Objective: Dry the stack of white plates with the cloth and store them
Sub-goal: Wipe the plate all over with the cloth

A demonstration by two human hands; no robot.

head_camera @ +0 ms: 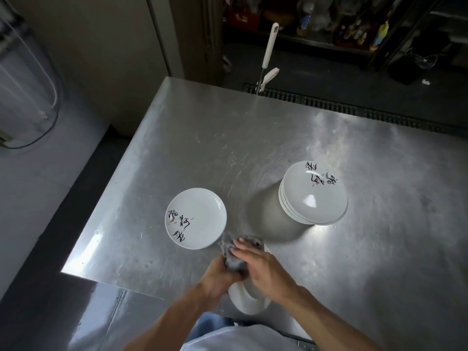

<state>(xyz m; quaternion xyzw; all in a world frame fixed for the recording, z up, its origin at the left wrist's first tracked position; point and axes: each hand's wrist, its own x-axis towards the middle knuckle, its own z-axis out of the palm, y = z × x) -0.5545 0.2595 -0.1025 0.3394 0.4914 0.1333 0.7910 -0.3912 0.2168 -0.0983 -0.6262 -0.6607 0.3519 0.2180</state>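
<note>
Two-handed wiping of plate (pixel 249 301) over near table (pixel 202 135) edge, left hand (pixel 217 274) curled round cloth (pixel 234 260), right hand (pixel 264 269) flat-fingered pressing cloth; likely stiff, slick, breakable, so grip by rim; stack (pixel 314 196) at right

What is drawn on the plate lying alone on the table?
The plate is white, with black brush writing and small pinkish leaf marks. The head view shows it.

A scratched steel table (pixel 202 148) spreads beyond the right hand (pixel 263 267), with a bright patch of light at its edge to the hand's left. Far ahead of the hand a dark drain grate (pixel 329 105) runs past the table, a white handle (pixel 269 44) leans, and dim cluttered shelves (pixel 329 26) stand behind. A pale wall (pixel 101 46) rises ahead-left.
</note>
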